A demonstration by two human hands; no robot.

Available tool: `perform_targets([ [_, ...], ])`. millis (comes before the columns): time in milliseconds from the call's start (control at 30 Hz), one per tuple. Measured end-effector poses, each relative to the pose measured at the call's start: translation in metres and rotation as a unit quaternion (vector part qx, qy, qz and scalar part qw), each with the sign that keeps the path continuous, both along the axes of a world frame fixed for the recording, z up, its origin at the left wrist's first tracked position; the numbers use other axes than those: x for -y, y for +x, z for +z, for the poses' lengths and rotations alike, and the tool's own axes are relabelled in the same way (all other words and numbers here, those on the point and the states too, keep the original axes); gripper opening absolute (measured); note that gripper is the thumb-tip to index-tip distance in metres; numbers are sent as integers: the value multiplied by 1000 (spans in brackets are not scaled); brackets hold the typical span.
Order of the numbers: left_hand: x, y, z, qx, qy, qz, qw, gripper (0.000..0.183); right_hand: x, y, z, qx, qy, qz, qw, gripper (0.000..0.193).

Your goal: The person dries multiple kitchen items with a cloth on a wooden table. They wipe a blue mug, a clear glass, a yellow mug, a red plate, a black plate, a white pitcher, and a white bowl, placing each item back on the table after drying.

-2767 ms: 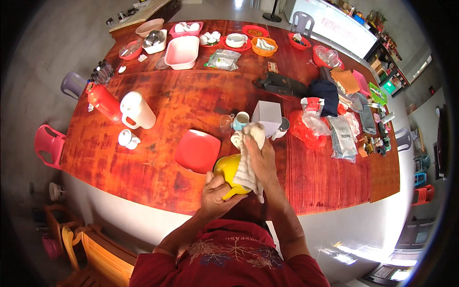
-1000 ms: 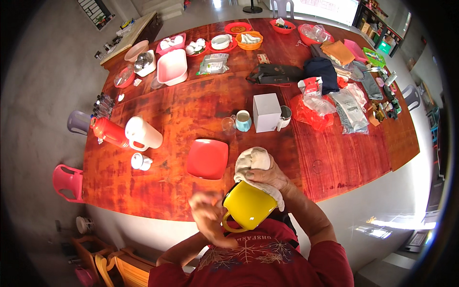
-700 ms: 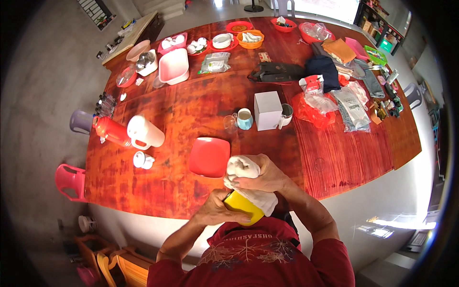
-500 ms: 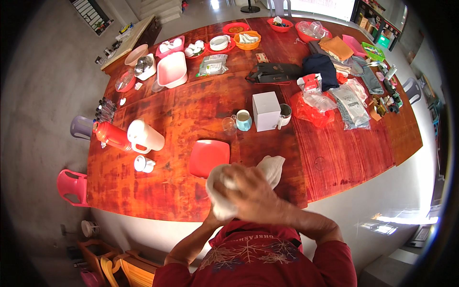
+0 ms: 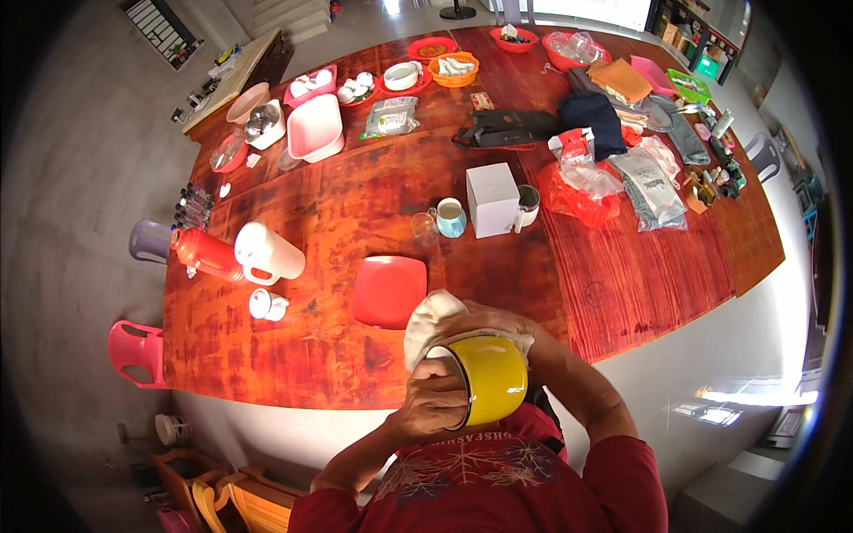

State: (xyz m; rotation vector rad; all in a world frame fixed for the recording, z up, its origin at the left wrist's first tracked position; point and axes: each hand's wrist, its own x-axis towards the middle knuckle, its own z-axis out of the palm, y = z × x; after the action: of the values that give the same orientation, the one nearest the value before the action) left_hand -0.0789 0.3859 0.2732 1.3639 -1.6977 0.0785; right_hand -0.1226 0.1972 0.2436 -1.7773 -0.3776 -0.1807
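While the left hand (image 5: 434,403) curls its fingers over the rim of the glossy yellow mug (image 5: 498,382), tipped by the near edge of the reddish wooden table (image 5: 298,360), the right hand (image 5: 498,322), clasping the cream cloth (image 5: 428,327), should press evenly.

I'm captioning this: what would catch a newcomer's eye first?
Probably the glossy yellow mug, low in the middle, with the left hand at its rim and the right hand and a pale cloth at its far side. Beyond it, a red square plate lies on the reddish table; a red flask and pale jug are farther left.
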Motion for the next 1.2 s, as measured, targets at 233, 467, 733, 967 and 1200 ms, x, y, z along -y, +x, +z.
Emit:
perform_targets([
  [233,2,0,-8,-155,103,-32,982,39,-9,-19,-20,-329,494,5,805,27],
  [467,-27,-20,-2,-561,299,-36,771,30,-24,-39,-21,-177,217,-101,955,28],
  [733,-31,-26,5,-520,294,-20,802,25,-31,-47,26,-212,98,-113,966,39],
  [967,-23,-22,-9,-329,174,55,927,24,-66,-67,76,163,-259,-155,939,46],
  [1200,-46,-19,0,-250,262,-124,924,34,-37,-46,61,-45,-84,25,995,40],
])
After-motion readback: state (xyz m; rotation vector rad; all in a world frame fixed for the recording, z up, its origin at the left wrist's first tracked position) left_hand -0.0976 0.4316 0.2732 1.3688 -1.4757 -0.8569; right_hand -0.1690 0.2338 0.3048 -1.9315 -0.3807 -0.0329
